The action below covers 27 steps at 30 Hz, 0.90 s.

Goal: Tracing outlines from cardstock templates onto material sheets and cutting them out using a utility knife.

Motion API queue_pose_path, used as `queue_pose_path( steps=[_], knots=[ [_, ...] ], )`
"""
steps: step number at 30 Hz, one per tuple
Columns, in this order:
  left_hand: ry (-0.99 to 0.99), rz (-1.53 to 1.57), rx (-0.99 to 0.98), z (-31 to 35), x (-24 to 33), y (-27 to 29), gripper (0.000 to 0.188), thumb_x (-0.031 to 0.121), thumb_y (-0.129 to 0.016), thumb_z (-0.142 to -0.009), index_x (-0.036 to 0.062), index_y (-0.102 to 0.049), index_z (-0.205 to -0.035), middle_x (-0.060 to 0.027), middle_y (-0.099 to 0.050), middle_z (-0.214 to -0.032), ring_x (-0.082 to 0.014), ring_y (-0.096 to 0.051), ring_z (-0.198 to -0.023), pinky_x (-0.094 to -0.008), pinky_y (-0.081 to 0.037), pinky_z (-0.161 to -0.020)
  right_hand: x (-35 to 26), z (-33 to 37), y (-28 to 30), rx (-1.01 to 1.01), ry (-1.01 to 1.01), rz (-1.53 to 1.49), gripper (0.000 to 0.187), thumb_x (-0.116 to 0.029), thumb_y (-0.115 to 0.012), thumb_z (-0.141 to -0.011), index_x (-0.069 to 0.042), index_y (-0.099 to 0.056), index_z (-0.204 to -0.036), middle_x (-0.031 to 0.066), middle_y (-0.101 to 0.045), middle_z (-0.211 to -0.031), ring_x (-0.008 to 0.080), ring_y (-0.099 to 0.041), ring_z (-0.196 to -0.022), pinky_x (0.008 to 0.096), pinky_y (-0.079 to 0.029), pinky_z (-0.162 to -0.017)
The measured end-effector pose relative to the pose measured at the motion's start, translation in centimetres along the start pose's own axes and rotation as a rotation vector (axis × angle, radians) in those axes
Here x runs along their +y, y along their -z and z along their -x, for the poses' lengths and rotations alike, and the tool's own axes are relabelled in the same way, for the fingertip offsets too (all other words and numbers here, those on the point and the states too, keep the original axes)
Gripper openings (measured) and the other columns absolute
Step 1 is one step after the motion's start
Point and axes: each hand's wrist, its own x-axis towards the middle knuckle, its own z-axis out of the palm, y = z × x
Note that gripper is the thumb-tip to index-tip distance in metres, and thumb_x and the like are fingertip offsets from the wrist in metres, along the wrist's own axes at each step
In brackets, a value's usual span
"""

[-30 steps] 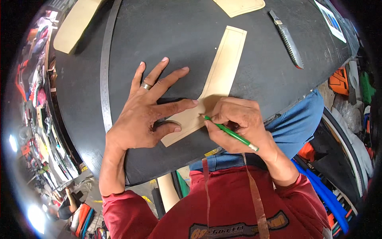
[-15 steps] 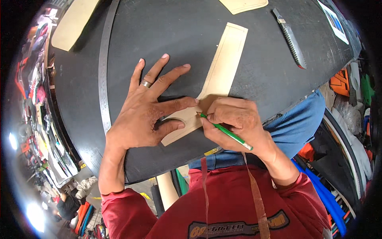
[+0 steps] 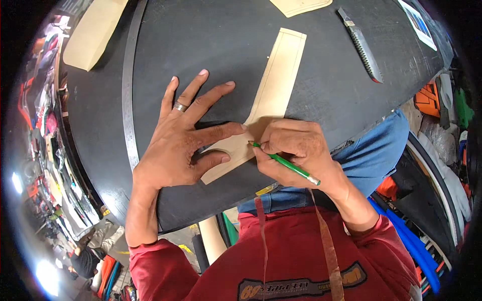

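A tan, angled paper pattern piece lies flat on the black tabletop, with drawn lines along its edges. My left hand presses on its lower arm, thumb and forefinger lying on the piece and the other fingers spread over the table. A ring is on one finger. In my right hand is a green pencil, pinched between thumb and fingers. Its tip touches the piece, close to the bend and just right of my left fingertips. My right hand's shadow darkens that part.
A long metal ruler lies left of my left hand. Two more tan pieces, one at upper left and one at the top, rest near the far side. A utility knife and a printed sheet lie at upper right.
The view has shifted slightly, so things on the table appear a little farther left. Both hands keep nearly the same pose, and the pencil tip stays near the bend.
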Motion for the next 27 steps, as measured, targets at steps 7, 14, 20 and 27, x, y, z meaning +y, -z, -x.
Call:
queue_pose_path(
  steps=[7,14,20,27],
  knots=[
    [-0.005,-0.004,-0.002,0.01,-0.06,-0.01,0.051,0.042,-0.087,-0.075,0.0287,-0.085,-0.124,-0.0111,-0.049,-0.170,-0.0416,-0.026,-0.166,-0.0662,-0.005,-0.133,-0.01,-0.08,0.00,0.041,0.002,-0.001,0.026,0.008,-0.076,-0.083,-0.001,-0.054,-0.073,0.0094,-0.053,-0.072,0.0268,-0.058,-0.064,0.0408,-0.046,-0.056],
    [-0.006,-0.004,-0.010,-0.04,-0.17,-0.10,0.055,0.044,-0.087,-0.076,0.0271,-0.083,-0.128,-0.0119,-0.050,-0.169,-0.0427,-0.026,-0.166,-0.0662,-0.005,-0.133,0.21,0.09,0.33,0.007,0.013,-0.003,0.025,0.008,-0.075,-0.083,-0.001,-0.054,-0.074,0.0096,-0.052,-0.071,0.0270,-0.057,-0.063,0.0408,-0.045,-0.055],
    [-0.012,-0.015,-0.011,-0.12,-0.12,0.03,0.055,0.046,-0.086,-0.077,0.0266,-0.083,-0.128,-0.0122,-0.050,-0.169,-0.0431,-0.026,-0.165,-0.0659,-0.005,-0.133,0.05,-0.10,0.30,0.047,0.002,0.003,0.027,0.007,-0.076,-0.085,-0.001,-0.053,-0.074,0.0095,-0.051,-0.072,0.0262,-0.056,-0.062,0.0398,-0.043,-0.054],
    [-0.009,-0.023,-0.010,-0.02,-0.18,-0.09,0.055,0.046,-0.086,-0.076,0.0266,-0.083,-0.128,-0.0116,-0.050,-0.169,-0.0423,-0.026,-0.166,-0.0664,-0.005,-0.133,0.23,0.05,0.13,0.049,0.007,0.003,0.027,0.007,-0.075,-0.086,-0.001,-0.052,-0.075,0.0093,-0.053,-0.074,0.0258,-0.056,-0.062,0.0389,-0.043,-0.054]
  ],
)
